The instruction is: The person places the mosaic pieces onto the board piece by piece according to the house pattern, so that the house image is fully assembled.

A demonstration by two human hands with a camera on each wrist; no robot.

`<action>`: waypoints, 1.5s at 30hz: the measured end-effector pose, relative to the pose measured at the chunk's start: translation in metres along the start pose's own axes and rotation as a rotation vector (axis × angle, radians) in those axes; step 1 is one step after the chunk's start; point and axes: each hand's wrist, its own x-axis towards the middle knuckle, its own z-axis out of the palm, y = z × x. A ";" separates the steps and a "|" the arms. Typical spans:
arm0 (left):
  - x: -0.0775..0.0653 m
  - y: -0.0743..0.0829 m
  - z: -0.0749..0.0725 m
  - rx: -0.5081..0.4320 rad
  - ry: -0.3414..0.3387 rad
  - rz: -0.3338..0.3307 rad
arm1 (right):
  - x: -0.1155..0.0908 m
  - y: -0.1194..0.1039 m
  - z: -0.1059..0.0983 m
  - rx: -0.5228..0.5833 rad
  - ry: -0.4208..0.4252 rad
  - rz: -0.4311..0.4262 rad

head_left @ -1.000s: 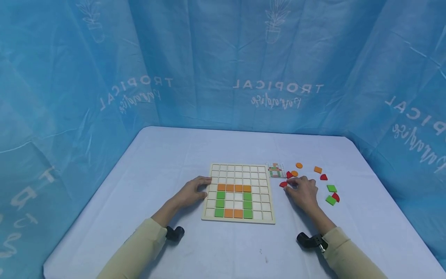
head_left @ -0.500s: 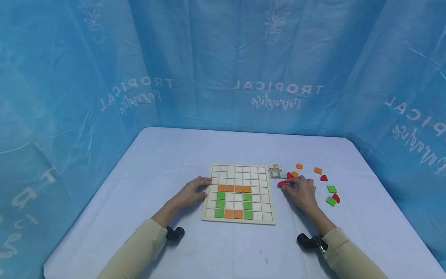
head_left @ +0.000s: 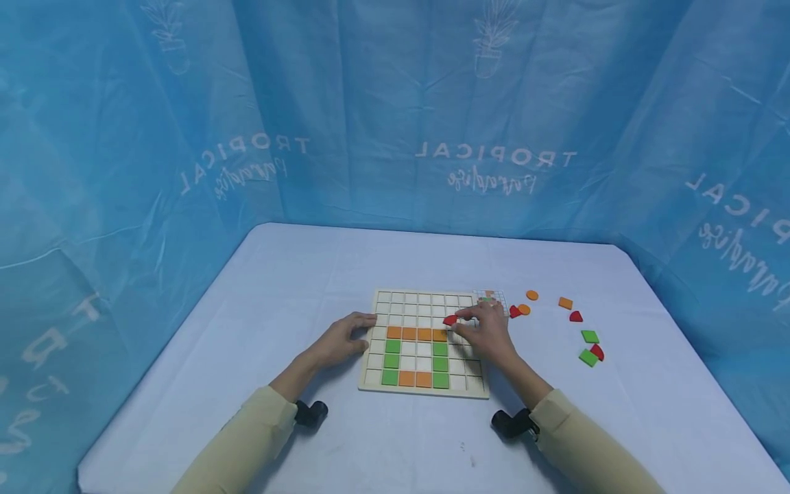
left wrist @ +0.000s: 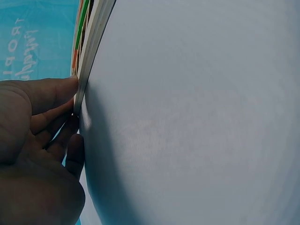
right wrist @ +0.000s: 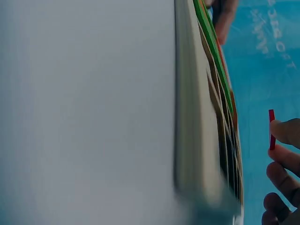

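Note:
My left hand (head_left: 338,341) rests at the left edge of the wooden grid board (head_left: 467,393), thumb and fingertips against its rim. The left wrist view shows the thumb and fingers (left wrist: 51,96) touching that edge. Between thumb and forefinger, my right hand (head_left: 490,333) pinches a red fan-shaped tile (head_left: 449,320) over the board's right half, just above the orange row. Seen edge-on in the right wrist view, the red tile (right wrist: 271,115) is held off the board. Orange tiles (head_left: 409,333) and green tiles (head_left: 391,361) form a rectangular outline in the grid.
A small pattern card (head_left: 500,297) at the board's upper right is partly hidden by my right hand. Loose pieces lie further right: orange discs (head_left: 532,295), an orange square (head_left: 565,302), red fan tiles (head_left: 576,316) and green squares (head_left: 590,337). Blue curtains (head_left: 395,103) surround the white table.
My right hand has picked up the red fan-shaped tile from beside the card and carried it left over the board. My left hand has stayed at the board's edge.

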 end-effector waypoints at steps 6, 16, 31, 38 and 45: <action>0.000 0.002 0.000 0.000 -0.003 -0.008 | 0.007 -0.030 0.027 0.013 -0.073 -0.023; 0.000 0.002 -0.002 0.007 -0.014 0.005 | 0.018 -0.061 0.067 -0.049 -0.148 -0.110; 0.001 0.002 -0.002 0.021 -0.017 0.001 | 0.022 -0.073 0.093 -0.157 -0.189 -0.104; -0.001 0.001 -0.002 0.013 -0.018 0.004 | 0.020 -0.076 0.094 -0.157 -0.189 -0.084; -0.002 0.001 -0.002 0.012 -0.016 0.014 | 0.019 -0.076 0.094 -0.170 -0.177 -0.103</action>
